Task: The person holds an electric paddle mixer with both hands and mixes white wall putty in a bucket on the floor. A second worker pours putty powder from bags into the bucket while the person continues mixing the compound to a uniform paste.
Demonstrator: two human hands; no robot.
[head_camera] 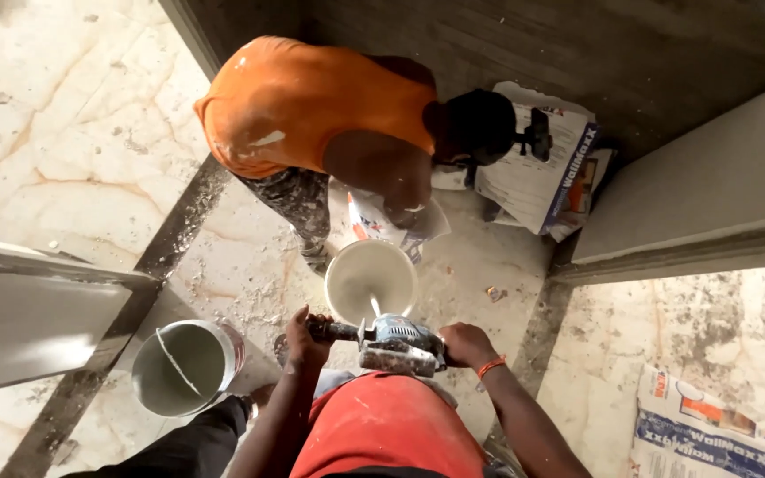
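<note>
I hold a blue and grey power mixer drill with both hands over a white bucket of pale paste. My left hand grips the black side handle. My right hand, with an orange band at the wrist, grips the other side. The mixer's shaft dips into the paste. Across the bucket a person in an orange shirt bends forward, holding a white paper bag just above the bucket's far rim.
A second bucket with grey liquid and a wire handle stands to my left. Printed white sacks lie against the dark wall and at the lower right. A grey door panel juts in at left. The marble floor is spattered.
</note>
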